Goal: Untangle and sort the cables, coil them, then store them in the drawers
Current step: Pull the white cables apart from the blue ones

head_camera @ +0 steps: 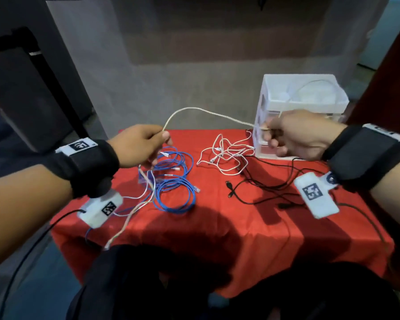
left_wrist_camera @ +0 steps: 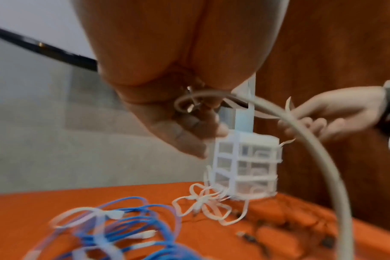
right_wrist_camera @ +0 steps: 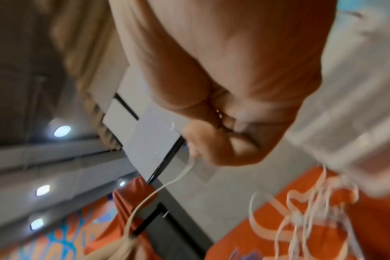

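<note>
Two hands share one beige cable (head_camera: 201, 112) in the head view: my left hand (head_camera: 139, 144) pinches it above the blue cables (head_camera: 173, 181) near the table's (head_camera: 217, 227) left edge, and my right hand (head_camera: 303, 135) grips its other end before the white drawer unit (head_camera: 303, 98) at the far right corner. Wristband tags show patterns, no readable words.

Left wrist view: the cable arcs from my curled fingertips (left_wrist_camera: 203, 109).

Right wrist view: blurred; my fingers (right_wrist_camera: 203, 140) pinch the cable.
</note>
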Demonstrator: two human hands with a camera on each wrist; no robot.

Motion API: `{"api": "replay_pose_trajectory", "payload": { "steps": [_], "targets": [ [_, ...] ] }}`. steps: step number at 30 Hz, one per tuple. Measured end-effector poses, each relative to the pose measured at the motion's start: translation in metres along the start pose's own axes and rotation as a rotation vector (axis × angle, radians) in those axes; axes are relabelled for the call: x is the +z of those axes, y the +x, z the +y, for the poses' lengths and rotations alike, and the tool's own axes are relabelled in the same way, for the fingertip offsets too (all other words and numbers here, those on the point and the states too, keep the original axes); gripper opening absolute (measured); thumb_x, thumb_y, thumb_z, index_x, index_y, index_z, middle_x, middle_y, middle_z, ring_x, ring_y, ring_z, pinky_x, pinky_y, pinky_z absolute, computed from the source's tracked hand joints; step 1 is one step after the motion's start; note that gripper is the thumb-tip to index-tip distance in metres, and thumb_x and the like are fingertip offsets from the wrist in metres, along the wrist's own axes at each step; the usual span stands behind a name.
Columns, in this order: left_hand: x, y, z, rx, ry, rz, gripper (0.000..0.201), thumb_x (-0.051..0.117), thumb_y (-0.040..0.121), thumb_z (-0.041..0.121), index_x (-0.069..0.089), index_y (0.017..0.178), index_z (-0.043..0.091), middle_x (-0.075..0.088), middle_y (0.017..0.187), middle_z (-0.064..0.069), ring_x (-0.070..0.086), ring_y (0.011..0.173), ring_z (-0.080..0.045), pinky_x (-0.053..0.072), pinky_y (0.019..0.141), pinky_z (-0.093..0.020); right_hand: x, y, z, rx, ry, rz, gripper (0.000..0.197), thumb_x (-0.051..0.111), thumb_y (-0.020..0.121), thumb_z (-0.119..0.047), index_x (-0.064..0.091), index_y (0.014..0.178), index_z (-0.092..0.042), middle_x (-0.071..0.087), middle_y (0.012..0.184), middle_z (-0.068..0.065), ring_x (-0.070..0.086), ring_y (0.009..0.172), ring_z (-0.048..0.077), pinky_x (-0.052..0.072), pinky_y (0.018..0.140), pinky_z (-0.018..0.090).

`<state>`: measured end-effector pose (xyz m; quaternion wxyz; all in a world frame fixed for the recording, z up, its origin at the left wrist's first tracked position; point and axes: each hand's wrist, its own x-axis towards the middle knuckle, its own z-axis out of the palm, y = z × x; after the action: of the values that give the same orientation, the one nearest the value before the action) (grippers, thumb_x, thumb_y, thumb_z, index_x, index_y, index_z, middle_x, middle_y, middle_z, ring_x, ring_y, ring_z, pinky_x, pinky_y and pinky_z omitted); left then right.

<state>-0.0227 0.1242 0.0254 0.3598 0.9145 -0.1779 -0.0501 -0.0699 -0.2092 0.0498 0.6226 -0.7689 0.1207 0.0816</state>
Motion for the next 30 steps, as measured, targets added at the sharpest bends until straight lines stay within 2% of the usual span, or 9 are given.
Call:
{"api": "replay_pose_trajectory", "payload": {
  "steps": [4, 7, 11, 15, 20, 24, 26, 28, 30],
  "targets": [
    [0.030, 0.013, 0.053, 0.093, -0.251, -0.019, 0.032, 0.041, 0.109, 0.028, 0.067, 0.110, 0.010, 0.052, 0.070, -0.007, 0.057, 0.056, -0.012, 0.053, 0.056, -0.028, 0.044, 0.002, 0.010, 0.057, -0.187, -0.275, 0.014, 0.042, 0.102, -0.012, 0.051, 0.091, -0.012, 0.044, 0.066, 0.004, 0.033, 0.050, 0.012, 0.023, 0.037, 0.019],
    [0.043, 0.028, 0.073, 0.280, -0.022, 0.107, 0.033, 0.048, 0.105, 0.040, 0.075, 0.110, 0.020, 0.062, 0.084, -0.017, 0.059, 0.075, -0.015, 0.051, 0.074, -0.033, 0.062, 0.012, 0.005, -0.076, -0.620, -0.301, 0.021, 0.048, 0.092, -0.008, 0.059, 0.097, 0.009, 0.057, 0.068, 0.020, 0.045, 0.048, 0.020, 0.037, 0.039, 0.023],
    [0.044, 0.057, 0.074, 0.359, 0.131, 0.323, 0.052, 0.045, 0.093, 0.060, 0.074, 0.101, 0.017, 0.061, 0.076, -0.005, 0.055, 0.072, -0.013, 0.046, 0.073, -0.033, 0.062, 0.023, -0.027, -0.209, -1.281, -0.287, 0.023, 0.049, 0.088, -0.009, 0.069, 0.094, 0.000, 0.067, 0.068, 0.015, 0.051, 0.047, 0.022, 0.038, 0.034, 0.019],
    [0.038, 0.101, 0.075, 0.367, -0.066, 0.450, 0.033, 0.056, 0.097, 0.048, 0.077, 0.102, 0.024, 0.046, 0.064, -0.002, 0.036, 0.058, -0.008, 0.034, 0.059, -0.030, 0.046, 0.053, -0.069, -0.326, -1.195, -0.106, 0.025, 0.049, 0.087, -0.006, 0.071, 0.099, -0.003, 0.076, 0.085, 0.018, 0.064, 0.057, 0.030, 0.043, 0.039, 0.021],
    [0.035, 0.152, 0.079, 0.374, -0.368, 0.479, 0.020, 0.061, 0.094, 0.034, 0.078, 0.094, 0.023, 0.052, 0.068, -0.010, 0.056, 0.055, -0.015, 0.057, 0.058, -0.040, 0.030, 0.100, -0.097, -0.486, -0.745, 0.165, 0.025, 0.042, 0.098, -0.010, 0.062, 0.112, -0.003, 0.070, 0.086, 0.022, 0.054, 0.058, 0.027, 0.042, 0.050, 0.030],
    [0.062, 0.175, 0.055, 0.292, -0.450, 0.511, 0.027, 0.063, 0.095, 0.028, 0.075, 0.082, 0.008, 0.070, 0.075, -0.014, 0.070, 0.067, -0.021, 0.062, 0.068, -0.045, 0.034, 0.128, -0.060, -0.504, -0.849, 0.169, 0.023, 0.048, 0.098, -0.008, 0.066, 0.110, -0.001, 0.067, 0.093, 0.017, 0.060, 0.080, 0.031, 0.043, 0.061, 0.031],
    [0.086, 0.175, 0.029, 0.220, -0.185, 0.446, 0.039, 0.062, 0.097, 0.030, 0.066, 0.067, 0.006, 0.066, 0.064, -0.007, 0.067, 0.063, -0.026, 0.055, 0.062, -0.036, 0.040, 0.137, -0.027, -0.402, -1.018, 0.083, 0.018, 0.051, 0.096, -0.008, 0.066, 0.099, 0.002, 0.068, 0.098, 0.021, 0.063, 0.089, 0.036, 0.039, 0.066, 0.030],
    [0.107, 0.169, 0.005, 0.100, 0.175, 0.115, 0.045, 0.060, 0.099, 0.032, 0.060, 0.062, 0.007, 0.058, 0.061, -0.007, 0.055, 0.062, -0.025, 0.043, 0.055, -0.029, 0.045, 0.144, 0.010, -0.249, -1.128, -0.039, 0.019, 0.051, 0.099, -0.012, 0.066, 0.094, 0.000, 0.068, 0.097, 0.021, 0.063, 0.086, 0.035, 0.039, 0.064, 0.025],
    [0.120, 0.161, -0.007, -0.054, 0.318, -0.216, 0.045, 0.053, 0.101, 0.038, 0.065, 0.070, 0.008, 0.060, 0.065, -0.005, 0.055, 0.063, -0.021, 0.044, 0.057, -0.023, 0.045, 0.152, 0.043, -0.095, -1.079, -0.150, 0.019, 0.053, 0.101, -0.016, 0.067, 0.100, -0.003, 0.068, 0.093, 0.012, 0.064, 0.081, 0.027, 0.043, 0.062, 0.018]
  ]
}}
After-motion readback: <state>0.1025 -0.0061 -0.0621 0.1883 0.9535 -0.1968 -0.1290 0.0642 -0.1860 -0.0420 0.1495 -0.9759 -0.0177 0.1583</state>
